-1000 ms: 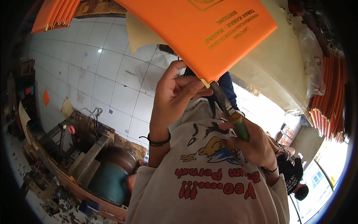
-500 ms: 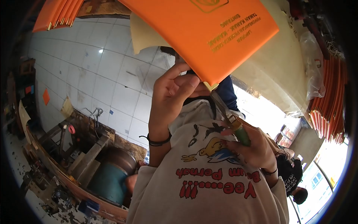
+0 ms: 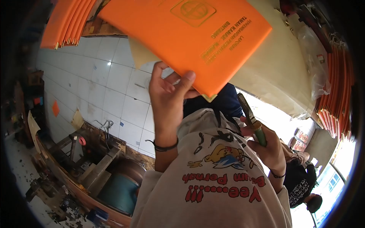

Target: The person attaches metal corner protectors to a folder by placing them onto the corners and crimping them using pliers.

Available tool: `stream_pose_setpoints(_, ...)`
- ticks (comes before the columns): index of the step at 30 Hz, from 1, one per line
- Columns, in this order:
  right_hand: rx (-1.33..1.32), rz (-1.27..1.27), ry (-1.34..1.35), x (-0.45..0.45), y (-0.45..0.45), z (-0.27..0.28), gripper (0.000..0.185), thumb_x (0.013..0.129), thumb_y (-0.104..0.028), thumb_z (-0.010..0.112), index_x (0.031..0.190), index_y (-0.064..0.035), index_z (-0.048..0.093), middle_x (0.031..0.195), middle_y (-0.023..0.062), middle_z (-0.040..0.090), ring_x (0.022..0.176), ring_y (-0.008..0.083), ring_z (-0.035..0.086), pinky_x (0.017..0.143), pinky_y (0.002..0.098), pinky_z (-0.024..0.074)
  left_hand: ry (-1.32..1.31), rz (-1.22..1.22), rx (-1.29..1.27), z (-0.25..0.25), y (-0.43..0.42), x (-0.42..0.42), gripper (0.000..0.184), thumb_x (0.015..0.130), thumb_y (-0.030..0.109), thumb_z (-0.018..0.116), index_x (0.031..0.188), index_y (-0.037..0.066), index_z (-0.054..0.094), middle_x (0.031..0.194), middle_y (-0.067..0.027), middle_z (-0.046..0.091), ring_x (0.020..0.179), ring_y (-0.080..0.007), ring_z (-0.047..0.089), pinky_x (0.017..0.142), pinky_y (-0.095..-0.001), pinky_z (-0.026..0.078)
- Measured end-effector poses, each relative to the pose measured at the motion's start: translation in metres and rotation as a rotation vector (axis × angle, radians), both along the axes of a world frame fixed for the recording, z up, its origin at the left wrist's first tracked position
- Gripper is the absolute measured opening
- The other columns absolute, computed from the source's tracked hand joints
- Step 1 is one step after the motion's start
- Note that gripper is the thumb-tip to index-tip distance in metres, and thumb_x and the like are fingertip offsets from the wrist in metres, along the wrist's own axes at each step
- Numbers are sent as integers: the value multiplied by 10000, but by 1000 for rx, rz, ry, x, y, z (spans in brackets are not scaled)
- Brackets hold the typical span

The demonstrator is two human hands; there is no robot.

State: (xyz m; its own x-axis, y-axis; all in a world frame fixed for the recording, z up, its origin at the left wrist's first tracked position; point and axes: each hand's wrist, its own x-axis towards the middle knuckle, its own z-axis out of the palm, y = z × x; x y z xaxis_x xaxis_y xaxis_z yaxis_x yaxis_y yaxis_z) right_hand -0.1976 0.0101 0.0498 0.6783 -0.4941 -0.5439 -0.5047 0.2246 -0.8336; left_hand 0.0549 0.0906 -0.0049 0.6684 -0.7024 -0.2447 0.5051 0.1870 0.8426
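My left hand (image 3: 169,97) is closed on the lower edge of an orange folder (image 3: 197,45), thumb on its cover. Gold lettering and a round emblem in a frame mark the cover. At the folder's near corner sits a gold metal corner piece (image 3: 209,98). My right hand (image 3: 268,146) is wrapped round green-handled pliers (image 3: 249,110), whose jaws point up and stand apart from the folder, to the right of its corner.
Stacks of orange folders with gold corners lie at the upper left (image 3: 68,26) and hang over the right edge (image 3: 334,95). A pale table surface (image 3: 273,76) lies beyond. A teal drum (image 3: 119,192) stands lower left. Another person (image 3: 300,178) is at the lower right.
The pliers have come off the folder's metal corner and moved right. The folder has shifted slightly left and down in view, still in my left hand.
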Motion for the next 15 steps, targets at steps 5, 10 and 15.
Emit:
stream_pose_setpoints(5,55,-63,-46,-19,-4,-1,357,760,135,526,1103,70,599,1350,197,550,1142,236,603,978,358,464,85,112,-104,10,-23,-65,425,928,8,595,1277,6,354,1122,-216,629,1002,-285,672,749,-401,635)
stream_pose_setpoints(10,161,-251,-75,-38,-4,-2,396,742,176,500,1110,65,596,1378,172,527,1151,208,578,970,342,465,75,-19,-124,6,-42,-95,324,958,52,563,1245,-45,448,1147,-171,616,1055,-254,644,911,-443,574)
stream_pose_setpoints(15,184,-302,-79,-50,-2,-3,442,722,155,498,1137,47,602,1412,161,488,1241,233,522,1023,369,428,171,-112,-111,6,-59,-104,296,997,136,514,1237,-33,479,1194,-159,605,1100,-258,637,968,-426,536)
